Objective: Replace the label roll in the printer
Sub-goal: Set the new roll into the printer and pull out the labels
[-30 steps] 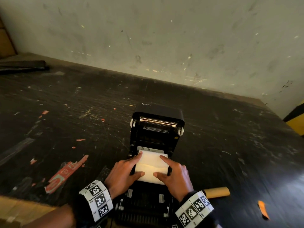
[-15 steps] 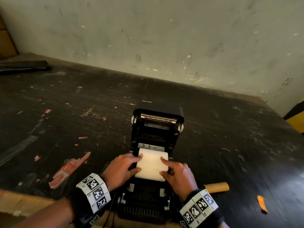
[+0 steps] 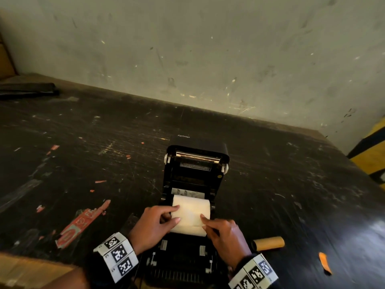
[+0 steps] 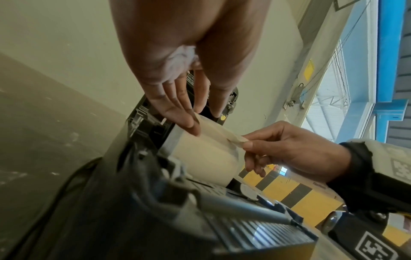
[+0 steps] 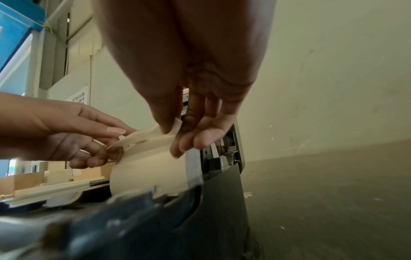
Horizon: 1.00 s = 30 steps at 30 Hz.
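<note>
Head view first: the black printer point(image 3: 195, 184) sits on the dark scuffed desk point(image 3: 83, 142) with its lid tipped up and back toward the wall. A white label roll point(image 3: 190, 213) lies in the open bay, its loose end drawn toward me. My left hand point(image 3: 154, 224) is at the left end of the roll, forefinger and thumb reaching onto the paper. My right hand point(image 3: 225, 232) is at the near right corner, fingertips closed on the paper's free edge. A bare cardboard core point(image 3: 268, 243) lies on the desk just right of my right wrist, and an orange scrap point(image 3: 325, 262) lies further right. A red torn label strip point(image 3: 81, 224) is stuck to the desk on the left

Left wrist view: my left hand point(image 4: 175, 98) reaches down with fingers nearly straight, their tips resting on the top of the label roll point(image 4: 206, 156); they press rather than curl round it. Across from it my right hand point(image 4: 289, 151) pinches the lifted paper edge between thumb and forefinger. The printer point(image 4: 155, 202) fills the blurred lower part

Right wrist view: my right hand point(image 5: 184, 109) clamps the paper tab between thumb and fingers above the label roll point(image 5: 151, 168). My left hand point(image 5: 73, 133) comes in from the left, thumb along the paper's top and curled fingers beneath it, so here it seems to nip the edge too. The printer point(image 5: 211, 202) body is dark below
</note>
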{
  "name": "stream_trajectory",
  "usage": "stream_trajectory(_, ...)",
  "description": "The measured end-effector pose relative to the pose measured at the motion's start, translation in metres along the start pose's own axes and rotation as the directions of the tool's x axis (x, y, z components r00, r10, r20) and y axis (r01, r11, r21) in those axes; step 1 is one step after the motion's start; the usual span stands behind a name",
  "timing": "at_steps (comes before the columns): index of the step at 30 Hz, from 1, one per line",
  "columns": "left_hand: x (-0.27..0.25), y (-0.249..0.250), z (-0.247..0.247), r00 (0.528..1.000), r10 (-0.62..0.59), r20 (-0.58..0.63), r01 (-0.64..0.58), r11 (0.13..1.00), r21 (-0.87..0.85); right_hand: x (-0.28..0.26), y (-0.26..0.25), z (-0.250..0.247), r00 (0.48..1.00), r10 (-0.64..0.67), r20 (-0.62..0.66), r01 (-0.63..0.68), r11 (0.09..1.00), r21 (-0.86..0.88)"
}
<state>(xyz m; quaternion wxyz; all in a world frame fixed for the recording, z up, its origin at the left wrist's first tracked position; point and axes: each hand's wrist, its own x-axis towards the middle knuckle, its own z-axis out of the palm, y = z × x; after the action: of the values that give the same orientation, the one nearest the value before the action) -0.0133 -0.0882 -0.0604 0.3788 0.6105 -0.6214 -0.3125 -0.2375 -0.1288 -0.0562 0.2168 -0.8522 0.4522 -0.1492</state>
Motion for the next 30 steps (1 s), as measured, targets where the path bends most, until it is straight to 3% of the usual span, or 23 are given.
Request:
stream_trajectory(7,-0.003,0.003,0.006,0.999,-0.021,-0.024,0.019,0.995,-0.096,-0.009,0.005,0.001,0.997,0.003,0.073,-0.012,0.991,0.134)
stream_trajectory(12,-0.005,-0.004,0.001,1.000,-0.006,-0.009,0.006,0.999,-0.046,-0.005,0.004,0.000,0.996,0.086,-0.039,-0.069,0.943,0.325)
stream_trajectory(17,-0.008,-0.014,0.003,1.000,-0.020,0.008,0.020,1.000,0.011,-0.002,0.009,0.012,0.978,0.203,-0.056,-0.172,0.924,0.340)
stream_trajectory(25,-0.009,-0.020,0.004,0.999,-0.040,0.024,0.039,0.999,0.031,-0.003,0.011,0.019,0.976,0.216,-0.028,-0.201,0.944,0.260)
stream_trajectory(30,-0.009,-0.021,0.000,0.992,-0.082,0.098,0.078,0.996,0.039,-0.001,0.010,0.014,0.968,0.248,0.038,-0.246,0.908,0.340)
